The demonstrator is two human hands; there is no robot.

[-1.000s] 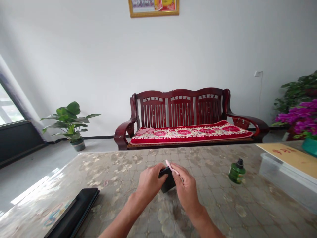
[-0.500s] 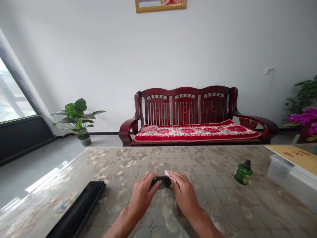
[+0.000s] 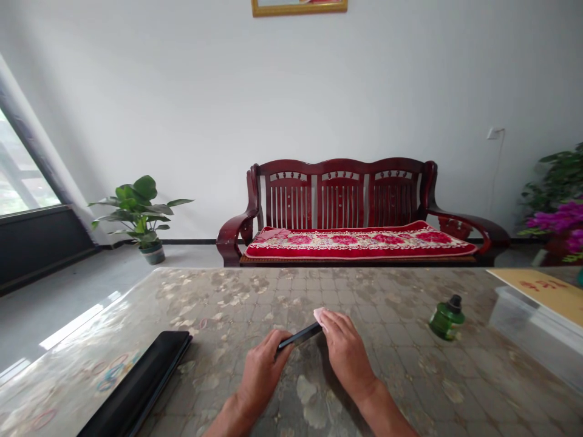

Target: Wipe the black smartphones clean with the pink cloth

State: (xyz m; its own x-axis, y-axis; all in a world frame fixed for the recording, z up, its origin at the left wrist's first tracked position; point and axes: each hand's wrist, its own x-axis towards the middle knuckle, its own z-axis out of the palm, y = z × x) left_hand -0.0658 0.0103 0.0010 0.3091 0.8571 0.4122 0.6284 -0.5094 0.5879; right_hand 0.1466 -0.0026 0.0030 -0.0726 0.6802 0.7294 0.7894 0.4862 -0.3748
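Observation:
A thin dark phone (image 3: 299,335) is seen nearly edge-on above the table, slanting up to the right. My left hand (image 3: 265,367) grips its left end, thumb on the near side and fingers on the far side. At the other end, my right hand (image 3: 347,355) closes over a small pale pink cloth (image 3: 319,314) and presses it around the phone's edge. Most of the cloth is hidden under my fingers. To the left of my hands lies a long black wallet-like case (image 3: 141,379).
A patterned cover lies on the table (image 3: 255,291). A green bottle (image 3: 447,317) with a black cap stands to the right, beside a clear plastic box (image 3: 523,328) and a tan folder (image 3: 535,285). Several rubber bands (image 3: 109,377) lie at left. Beyond is a red wooden bench (image 3: 341,200).
The phone has turned from showing its dark face to nearly edge-on, its right end raised. My right hand and the cloth have shifted slightly right along with that end.

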